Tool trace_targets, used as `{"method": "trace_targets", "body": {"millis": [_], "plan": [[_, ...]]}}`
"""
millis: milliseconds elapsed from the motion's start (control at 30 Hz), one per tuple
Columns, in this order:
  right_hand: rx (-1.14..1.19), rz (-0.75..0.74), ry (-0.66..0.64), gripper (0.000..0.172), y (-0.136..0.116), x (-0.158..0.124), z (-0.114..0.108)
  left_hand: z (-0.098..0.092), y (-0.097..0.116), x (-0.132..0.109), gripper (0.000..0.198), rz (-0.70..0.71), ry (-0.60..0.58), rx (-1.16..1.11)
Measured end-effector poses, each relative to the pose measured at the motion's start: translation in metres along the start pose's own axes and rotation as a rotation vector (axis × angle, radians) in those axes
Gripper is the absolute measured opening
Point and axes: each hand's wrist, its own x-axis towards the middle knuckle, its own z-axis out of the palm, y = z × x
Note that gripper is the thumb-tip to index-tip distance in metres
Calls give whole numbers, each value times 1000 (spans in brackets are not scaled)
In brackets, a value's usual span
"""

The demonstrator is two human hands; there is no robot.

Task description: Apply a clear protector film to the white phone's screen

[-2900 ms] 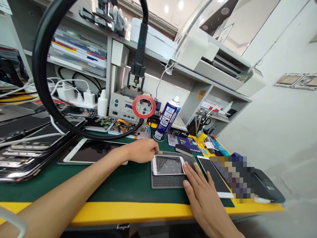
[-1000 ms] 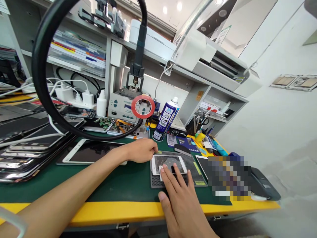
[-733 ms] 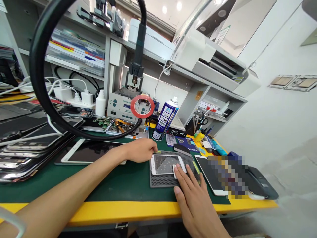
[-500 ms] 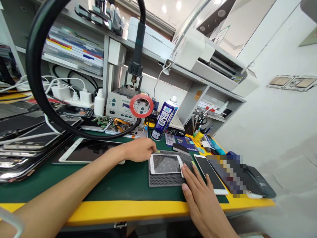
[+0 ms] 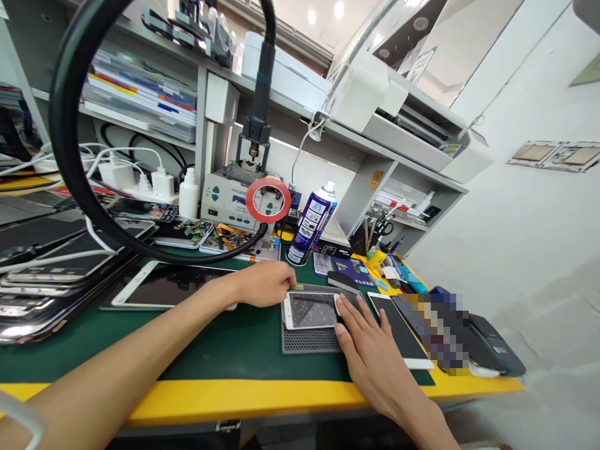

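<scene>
A white-framed phone [image 5: 312, 310] lies screen up on a perforated grey pad [image 5: 304, 344]; pale spots or reflections show on its dark screen. My left hand [image 5: 267, 284] is closed at the phone's upper left corner, its fingers curled down at the pad's edge. What those fingers pinch, if anything, is hidden. My right hand [image 5: 372, 347] lies flat with fingers stretched out, its fingertips on the right end of the phone. Just right of that hand rests a larger white-framed dark panel [image 5: 400, 331].
A blue spray can [image 5: 312, 224] stands behind the pad. To the left lie a white tablet [image 5: 173, 284] and a stack of screens [image 5: 51, 275]. A thick black hose [image 5: 70, 144] arches over the left side. A grey station [image 5: 225, 200] carries a red tape roll [image 5: 250, 199].
My right hand has slid a little to the left, its fingertips now further over the phone's right end. My left hand keeps its place.
</scene>
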Motion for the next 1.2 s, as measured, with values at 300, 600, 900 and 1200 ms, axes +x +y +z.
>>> {"method": "trace_targets", "body": {"millis": [300,600,900,1200], "plan": [[24,-15,6,62,-18,15,-3,3,-3,2,38,19,19,1],[148,-129,-54,65,-66,24,-17,4,-4,2,37,35,34,17],[226,-200,-87,62,-88,6,-17,4,-5,3,39,23,20,17],[148,-230,-76,59,-67,-12,-11,-1,1,-3,35,17,6,3]]}}
